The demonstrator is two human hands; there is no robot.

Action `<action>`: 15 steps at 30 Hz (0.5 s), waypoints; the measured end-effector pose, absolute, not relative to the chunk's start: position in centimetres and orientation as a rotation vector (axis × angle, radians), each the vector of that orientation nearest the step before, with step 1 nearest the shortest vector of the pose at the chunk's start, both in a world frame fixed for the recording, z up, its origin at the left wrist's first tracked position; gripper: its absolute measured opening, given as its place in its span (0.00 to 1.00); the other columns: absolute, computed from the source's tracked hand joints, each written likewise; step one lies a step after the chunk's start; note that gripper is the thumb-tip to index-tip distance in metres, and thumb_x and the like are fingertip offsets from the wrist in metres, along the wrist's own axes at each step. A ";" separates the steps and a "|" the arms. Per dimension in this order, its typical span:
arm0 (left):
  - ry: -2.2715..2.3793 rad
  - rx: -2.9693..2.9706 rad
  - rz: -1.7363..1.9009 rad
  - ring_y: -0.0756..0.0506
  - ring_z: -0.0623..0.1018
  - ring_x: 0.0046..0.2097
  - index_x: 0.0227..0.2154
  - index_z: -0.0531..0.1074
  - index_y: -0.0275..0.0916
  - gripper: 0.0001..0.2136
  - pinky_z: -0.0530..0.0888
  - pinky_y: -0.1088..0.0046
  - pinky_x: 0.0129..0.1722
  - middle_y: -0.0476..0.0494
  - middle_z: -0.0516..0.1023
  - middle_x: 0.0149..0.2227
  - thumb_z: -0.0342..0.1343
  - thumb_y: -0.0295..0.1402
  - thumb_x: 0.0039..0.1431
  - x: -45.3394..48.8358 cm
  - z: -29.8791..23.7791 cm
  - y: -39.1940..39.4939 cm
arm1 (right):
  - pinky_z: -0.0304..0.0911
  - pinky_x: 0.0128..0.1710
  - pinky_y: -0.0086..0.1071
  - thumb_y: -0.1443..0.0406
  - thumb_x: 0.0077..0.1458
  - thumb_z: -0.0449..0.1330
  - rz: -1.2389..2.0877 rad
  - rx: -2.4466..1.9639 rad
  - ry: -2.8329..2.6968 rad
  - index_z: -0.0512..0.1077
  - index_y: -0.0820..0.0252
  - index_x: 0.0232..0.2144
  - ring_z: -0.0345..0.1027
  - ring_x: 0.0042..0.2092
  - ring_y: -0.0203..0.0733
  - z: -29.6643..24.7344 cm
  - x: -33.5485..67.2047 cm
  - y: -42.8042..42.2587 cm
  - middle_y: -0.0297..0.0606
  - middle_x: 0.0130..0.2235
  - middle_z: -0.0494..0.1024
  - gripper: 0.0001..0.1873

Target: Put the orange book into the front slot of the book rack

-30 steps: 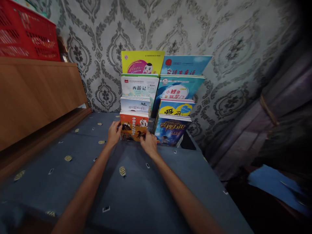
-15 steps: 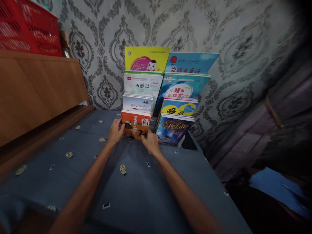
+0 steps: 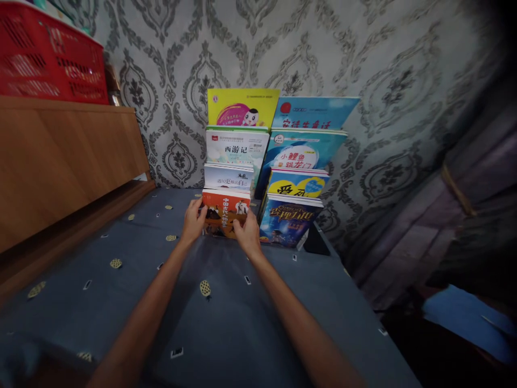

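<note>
An orange book [image 3: 218, 207] stands upright at the front of the left row of books. My left hand [image 3: 194, 220] grips its left edge, the thumb near the cover. On the other side my right hand [image 3: 247, 233] holds its lower right part, with the thumb across the front. Behind it, in steps, rise a pale book [image 3: 226, 177], a white book [image 3: 238, 144] and a yellow book [image 3: 242, 105]. The right row has a dark blue book [image 3: 286, 221] in front, then a blue-and-yellow book [image 3: 299, 183], a teal book [image 3: 311, 148] and a blue book [image 3: 317, 110].
The books stand on a dark blue patterned cloth [image 3: 226, 334] against a wallpapered wall [image 3: 177, 97]. At the left is a wooden cabinet [image 3: 68, 161] with a red basket [image 3: 52, 59] on it. A curtain [image 3: 407, 237] hangs at the right, near a blue item [image 3: 464, 318].
The view has tilted slightly, so everything sits a little lower. My right hand has shifted up along the right edge of the orange book; my left hand keeps its place.
</note>
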State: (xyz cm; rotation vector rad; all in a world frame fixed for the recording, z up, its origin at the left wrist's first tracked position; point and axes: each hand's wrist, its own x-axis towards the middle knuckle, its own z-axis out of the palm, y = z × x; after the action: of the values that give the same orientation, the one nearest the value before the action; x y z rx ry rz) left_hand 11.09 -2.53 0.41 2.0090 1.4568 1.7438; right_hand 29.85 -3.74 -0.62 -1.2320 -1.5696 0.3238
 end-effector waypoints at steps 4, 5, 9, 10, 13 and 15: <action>1.487 2.004 1.746 0.44 0.74 0.43 0.49 0.74 0.37 0.15 0.73 0.70 0.41 0.42 0.73 0.39 0.49 0.33 0.64 11.0 0.4 -2.3 | 0.63 0.56 0.44 0.64 0.53 0.55 0.374 -1.346 -1.582 0.61 0.71 0.61 0.67 0.55 0.54 -0.1 29.8 -4.2 0.56 0.54 0.72 0.33; 1.493 2.003 1.749 0.44 0.74 0.43 0.49 0.74 0.38 0.14 0.73 0.70 0.41 0.43 0.73 0.39 0.49 0.33 0.64 11.1 0.4 -2.3 | 0.63 0.56 0.44 0.64 0.53 0.55 0.383 -1.359 -1.582 0.61 0.71 0.61 0.67 0.56 0.54 0.0 29.8 -4.3 0.55 0.54 0.72 0.34; 1.487 1.969 1.777 0.44 0.74 0.42 0.47 0.75 0.38 0.13 0.73 0.71 0.38 0.43 0.74 0.38 0.50 0.32 0.63 11.1 0.5 -2.1 | 0.62 0.57 0.43 0.64 0.52 0.56 0.411 -1.381 -1.562 0.60 0.71 0.61 0.66 0.56 0.53 0.5 29.6 -4.5 0.56 0.56 0.71 0.34; 1.479 1.957 1.785 0.44 0.75 0.42 0.47 0.75 0.38 0.13 0.73 0.71 0.38 0.43 0.74 0.38 0.50 0.32 0.62 11.1 0.5 -2.1 | 0.62 0.57 0.43 0.64 0.52 0.56 0.416 -1.380 -1.558 0.60 0.71 0.61 0.66 0.56 0.54 0.6 29.6 -4.6 0.56 0.56 0.71 0.34; 1.471 1.937 1.799 0.44 0.75 0.42 0.47 0.75 0.38 0.14 0.74 0.71 0.39 0.43 0.75 0.39 0.51 0.32 0.62 11.1 0.5 -2.0 | 0.62 0.58 0.43 0.65 0.52 0.56 0.426 -1.364 -1.554 0.61 0.69 0.61 0.66 0.57 0.53 0.7 29.5 -4.7 0.55 0.55 0.71 0.34; 1.478 1.934 1.791 0.44 0.75 0.41 0.48 0.75 0.38 0.14 0.74 0.71 0.38 0.43 0.75 0.39 0.52 0.32 0.62 11.0 0.5 -2.0 | 0.62 0.57 0.44 0.65 0.51 0.56 0.431 -1.357 -1.547 0.61 0.69 0.61 0.66 0.56 0.54 0.8 29.5 -4.8 0.55 0.55 0.71 0.34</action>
State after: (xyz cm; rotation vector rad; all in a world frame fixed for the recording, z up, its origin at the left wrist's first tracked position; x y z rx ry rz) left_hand 10.98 -2.01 0.52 1.9336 1.4780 1.7913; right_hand 29.52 -4.81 0.77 -1.3574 -1.5466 0.4310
